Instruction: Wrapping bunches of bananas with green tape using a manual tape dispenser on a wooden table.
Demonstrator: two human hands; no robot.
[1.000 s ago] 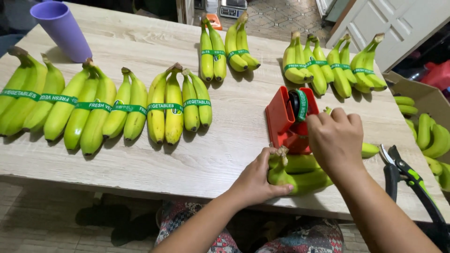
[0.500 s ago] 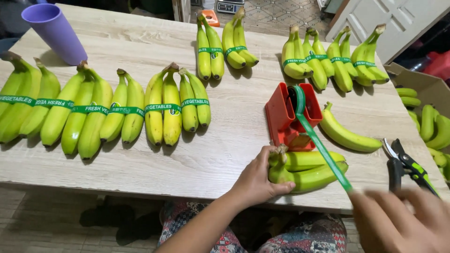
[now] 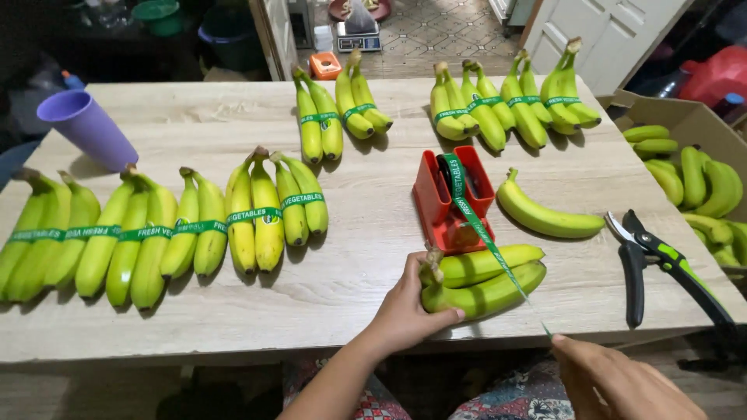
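Note:
My left hand (image 3: 408,307) grips the stem end of a small bunch of green bananas (image 3: 486,280) lying near the table's front edge. My right hand (image 3: 618,381), low at the front right, pinches the end of a green printed tape (image 3: 478,225). The tape runs taut from a red tape dispenser (image 3: 447,198) diagonally over the bunch to my fingers. A single loose banana (image 3: 545,218) lies just right of the dispenser.
Banded banana bunches lie at left (image 3: 156,233), back centre (image 3: 334,117) and back right (image 3: 510,105). A purple cup (image 3: 85,128) stands far left. Green-handled pruning shears (image 3: 661,260) rest at right, by a cardboard box of bananas (image 3: 696,175). Wooden table (image 3: 194,311).
My right hand left the dispenser and pulled a long strip of green tape toward me over the bunch. My left hand stayed on the bunch's stem.

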